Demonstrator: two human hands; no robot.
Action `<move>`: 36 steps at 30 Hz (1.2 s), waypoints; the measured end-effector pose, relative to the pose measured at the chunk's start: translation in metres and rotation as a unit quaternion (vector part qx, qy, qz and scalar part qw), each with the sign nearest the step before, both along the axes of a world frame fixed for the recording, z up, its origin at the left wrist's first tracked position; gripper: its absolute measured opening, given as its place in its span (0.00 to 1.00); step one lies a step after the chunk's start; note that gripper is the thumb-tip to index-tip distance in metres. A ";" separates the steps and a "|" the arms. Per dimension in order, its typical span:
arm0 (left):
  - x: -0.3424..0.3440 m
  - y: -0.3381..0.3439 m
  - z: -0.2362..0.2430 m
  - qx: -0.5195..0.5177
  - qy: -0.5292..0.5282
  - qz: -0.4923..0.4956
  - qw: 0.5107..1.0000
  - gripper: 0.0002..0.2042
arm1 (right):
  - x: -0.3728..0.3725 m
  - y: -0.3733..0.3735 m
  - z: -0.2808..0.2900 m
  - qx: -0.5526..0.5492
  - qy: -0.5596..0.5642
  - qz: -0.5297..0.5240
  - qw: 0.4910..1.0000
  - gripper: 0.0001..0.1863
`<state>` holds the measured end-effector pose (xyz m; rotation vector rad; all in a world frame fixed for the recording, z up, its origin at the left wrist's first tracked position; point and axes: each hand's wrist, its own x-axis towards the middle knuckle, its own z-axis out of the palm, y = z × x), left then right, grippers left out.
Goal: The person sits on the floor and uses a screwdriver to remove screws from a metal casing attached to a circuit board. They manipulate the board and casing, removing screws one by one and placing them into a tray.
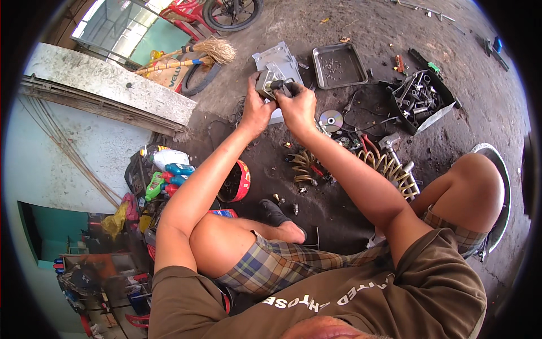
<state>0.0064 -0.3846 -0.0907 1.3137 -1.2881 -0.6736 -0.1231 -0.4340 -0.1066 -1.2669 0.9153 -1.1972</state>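
Note:
In front of me my left hand (257, 108) grips a small boxy silver metal part (264, 85) by its side, thumb along its lower edge. My right hand (299, 108) meets it from the other side, its fingers pinched around a small dark piece (278, 85) against the part; what that piece is I cannot make out. Just beyond the hands, silver metal casing panels (287, 58) lie on the ground. A shiny disc (331, 121) rests beside my right wrist. Farther right of the panels is a rectangular metal tray (341, 85) holding many tiny screws or bits.
A black bin (416, 129) of sockets and wrenches stands at right. Coiled yellow air hose (389, 169) and loose tools lie beneath my right forearm. Left are a round red-rimmed tub (244, 181), bottles (155, 185), a white ledge (107, 82), a straw broom (217, 50) and a wheel (231, 12).

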 end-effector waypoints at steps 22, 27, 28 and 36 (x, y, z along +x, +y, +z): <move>0.002 0.002 -0.004 -0.006 -0.031 -0.016 0.999 0.34 | -0.001 0.002 -0.018 -0.115 -0.020 0.006 0.993 0.14; 0.010 0.007 -0.002 0.017 0.061 0.035 0.997 0.34 | -0.011 -0.026 -0.008 -0.207 0.107 0.126 0.964 0.18; 0.014 0.008 -0.001 0.024 0.066 0.046 0.996 0.35 | -0.015 -0.038 -0.004 -0.231 0.142 0.165 0.948 0.19; 0.033 0.004 -0.008 -0.017 -0.047 0.136 0.989 0.30 | -0.090 -0.144 0.030 0.305 -0.371 0.228 0.847 0.12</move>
